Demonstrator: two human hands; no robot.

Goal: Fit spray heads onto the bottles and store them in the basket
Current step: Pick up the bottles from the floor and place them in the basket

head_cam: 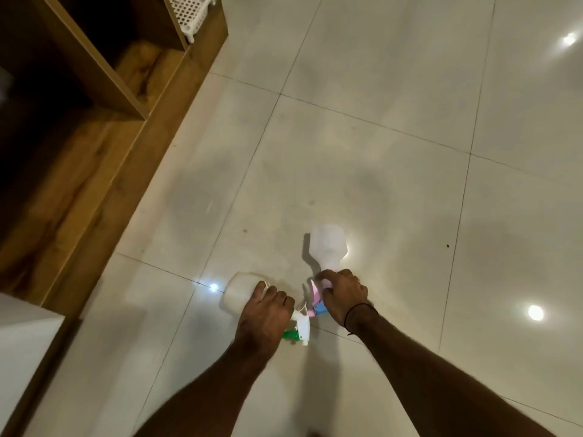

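Two translucent white bottles lie on the tiled floor. My left hand (265,313) grips the neck of the left bottle (241,290), whose white and green spray head (298,329) sticks out beside my fingers. My right hand (342,294) grips the neck of the right bottle (328,247), which carries a pink and blue spray head (317,299). The two spray heads lie close together between my hands. A white lattice basket (189,11) stands on the wooden shelf at the top left, only partly in view.
A low wooden shelf unit (104,121) with open compartments runs along the left side. A white box or cabinet corner (25,342) sits at the lower left. Glossy beige floor tiles (410,121) with lamp reflections spread to the right.
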